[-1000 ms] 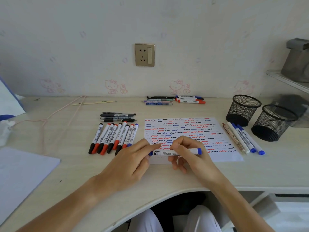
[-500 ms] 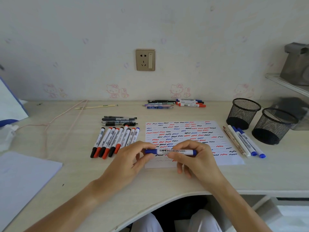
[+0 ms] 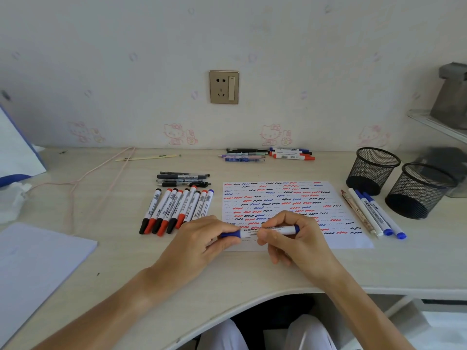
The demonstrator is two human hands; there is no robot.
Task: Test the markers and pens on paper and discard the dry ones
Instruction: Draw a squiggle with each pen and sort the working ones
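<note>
At the far left I see a stack of white sheets lying on the desk, and a pink cord running across the desk behind it. More to the right, a row of whiteboard markers with black, red and blue caps lies side by side, and just behind this row there are some dark pens.

My left hand pinches the blue cap end of the blue marker between thumb and forefinger. The marker lies almost level, above the near edge of the test paper. My right hand holds the white barrel of the same marker, with the fingers curled around it; the blue rear end shows beside the forefinger. I cannot tell if the cap is fully on.

The paper is covered with short wavy lines in red, black and blue. Behind it, near the wall, lies another group of pens. At the right of the paper, four pens and markers lie side by side. Further right stand two black mesh cups, close to each other.
</note>
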